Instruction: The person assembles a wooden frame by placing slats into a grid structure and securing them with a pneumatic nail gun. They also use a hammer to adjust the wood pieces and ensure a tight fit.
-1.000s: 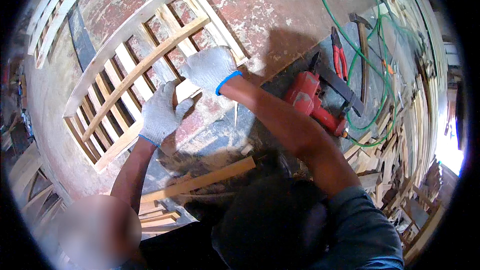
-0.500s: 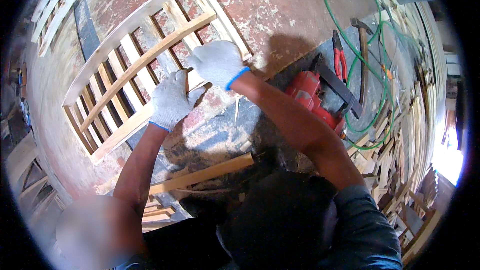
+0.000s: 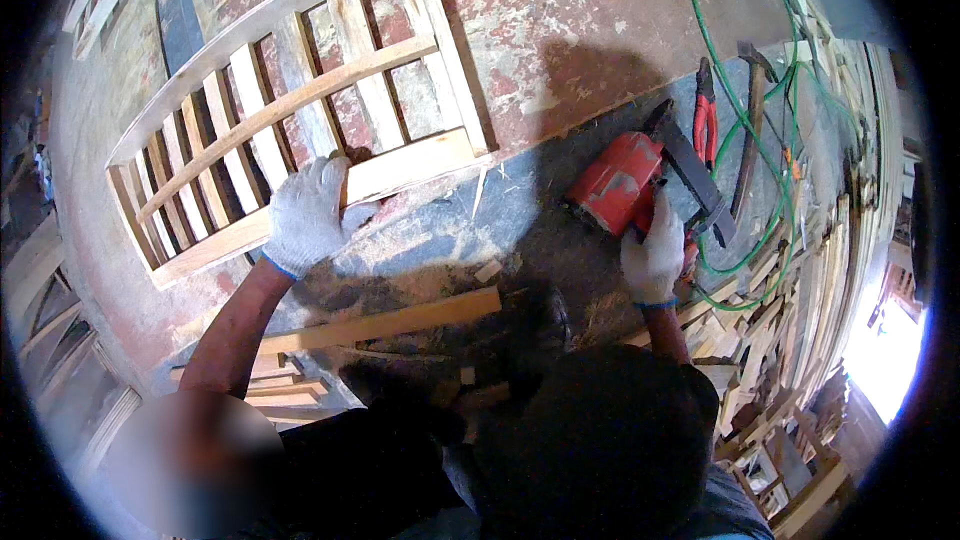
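Red nail gun [image 3: 613, 185] sits at the right hand [image 3: 655, 255], whose fingers seem closed round its handle. Beneath and beyond the left hand's [image 3: 306, 215] bent fingers, grip unclear, lies the slatted wooden frame [image 3: 410, 168]. Likely step: picking up the nail gun; lifting calls for firm hold.

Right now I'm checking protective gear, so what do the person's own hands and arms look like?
The left hand and right hand each wear a pale grey, soft-looking fabric glove, with a narrow blue edge at the left cuff. Both forearms are bare near the wrists. Dark blue-grey clothing shows at the lower right.
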A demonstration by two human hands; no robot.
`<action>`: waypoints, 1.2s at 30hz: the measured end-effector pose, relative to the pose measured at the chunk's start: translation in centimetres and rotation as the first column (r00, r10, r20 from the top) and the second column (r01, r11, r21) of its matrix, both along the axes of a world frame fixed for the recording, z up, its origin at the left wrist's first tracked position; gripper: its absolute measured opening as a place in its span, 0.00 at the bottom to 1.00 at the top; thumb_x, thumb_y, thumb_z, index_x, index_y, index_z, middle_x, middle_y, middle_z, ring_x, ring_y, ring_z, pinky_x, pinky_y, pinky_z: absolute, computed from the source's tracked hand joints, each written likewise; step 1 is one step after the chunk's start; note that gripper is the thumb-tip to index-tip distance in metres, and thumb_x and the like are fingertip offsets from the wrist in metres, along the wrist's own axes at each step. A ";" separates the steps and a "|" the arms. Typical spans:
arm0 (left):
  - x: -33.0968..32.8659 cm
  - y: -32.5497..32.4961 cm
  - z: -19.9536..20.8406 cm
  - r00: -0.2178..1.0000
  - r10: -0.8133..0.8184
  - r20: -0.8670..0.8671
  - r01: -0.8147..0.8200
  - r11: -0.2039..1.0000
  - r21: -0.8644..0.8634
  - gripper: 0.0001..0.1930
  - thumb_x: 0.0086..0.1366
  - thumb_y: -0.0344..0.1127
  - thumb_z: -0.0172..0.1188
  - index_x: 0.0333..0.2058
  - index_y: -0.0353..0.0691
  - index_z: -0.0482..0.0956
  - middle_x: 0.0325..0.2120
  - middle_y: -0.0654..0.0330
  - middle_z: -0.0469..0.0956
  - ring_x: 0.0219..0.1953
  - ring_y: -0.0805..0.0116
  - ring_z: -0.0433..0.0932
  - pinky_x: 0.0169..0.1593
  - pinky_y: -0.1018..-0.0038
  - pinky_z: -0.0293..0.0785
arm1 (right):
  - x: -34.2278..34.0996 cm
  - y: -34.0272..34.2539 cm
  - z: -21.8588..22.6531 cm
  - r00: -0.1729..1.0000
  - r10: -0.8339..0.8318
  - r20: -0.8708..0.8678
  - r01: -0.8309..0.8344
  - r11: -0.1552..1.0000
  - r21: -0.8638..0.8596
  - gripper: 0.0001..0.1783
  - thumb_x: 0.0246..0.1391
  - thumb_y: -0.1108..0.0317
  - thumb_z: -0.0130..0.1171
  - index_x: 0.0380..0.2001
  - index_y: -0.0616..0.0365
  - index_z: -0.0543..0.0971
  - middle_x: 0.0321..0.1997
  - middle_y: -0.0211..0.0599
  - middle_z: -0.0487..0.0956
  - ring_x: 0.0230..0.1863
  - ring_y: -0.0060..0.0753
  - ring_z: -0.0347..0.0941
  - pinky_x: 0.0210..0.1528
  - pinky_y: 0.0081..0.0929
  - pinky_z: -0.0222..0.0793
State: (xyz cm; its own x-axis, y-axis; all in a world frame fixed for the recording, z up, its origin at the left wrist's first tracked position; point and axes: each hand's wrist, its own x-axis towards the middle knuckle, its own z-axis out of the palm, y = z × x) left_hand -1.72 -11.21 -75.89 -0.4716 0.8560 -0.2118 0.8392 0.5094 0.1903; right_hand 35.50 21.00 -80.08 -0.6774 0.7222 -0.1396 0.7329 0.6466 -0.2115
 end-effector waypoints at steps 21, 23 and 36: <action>-0.6 0.4 -1.1 0.996 -0.051 -0.071 0.057 0.995 0.087 0.37 0.63 0.64 0.62 0.54 0.33 0.76 0.43 0.46 0.79 0.42 0.44 0.81 0.47 0.55 0.78 | -7.4 9.1 7.4 0.787 -0.538 0.303 -0.006 -0.496 -0.868 0.12 0.63 0.57 0.59 0.43 0.52 0.79 0.23 0.30 0.73 0.21 0.32 0.69 0.23 0.37 0.66; -0.6 0.5 -0.8 0.996 -0.042 -0.073 0.047 0.997 0.065 0.37 0.63 0.64 0.62 0.54 0.33 0.76 0.43 0.46 0.79 0.43 0.44 0.81 0.47 0.55 0.78 | -8.7 7.9 6.5 0.822 -0.495 0.280 -0.090 -0.600 -0.795 0.16 0.63 0.53 0.57 0.48 0.48 0.77 0.21 0.27 0.69 0.19 0.32 0.66 0.22 0.36 0.63; -0.5 0.2 -1.1 0.999 -0.021 -0.037 0.022 0.999 0.025 0.39 0.63 0.65 0.61 0.56 0.33 0.73 0.45 0.45 0.79 0.46 0.43 0.80 0.49 0.53 0.77 | -9.5 5.9 4.2 0.853 -0.478 0.210 -0.109 -0.557 -0.824 0.36 0.59 0.44 0.61 0.58 0.62 0.73 0.16 0.18 0.59 0.12 0.20 0.55 0.15 0.25 0.53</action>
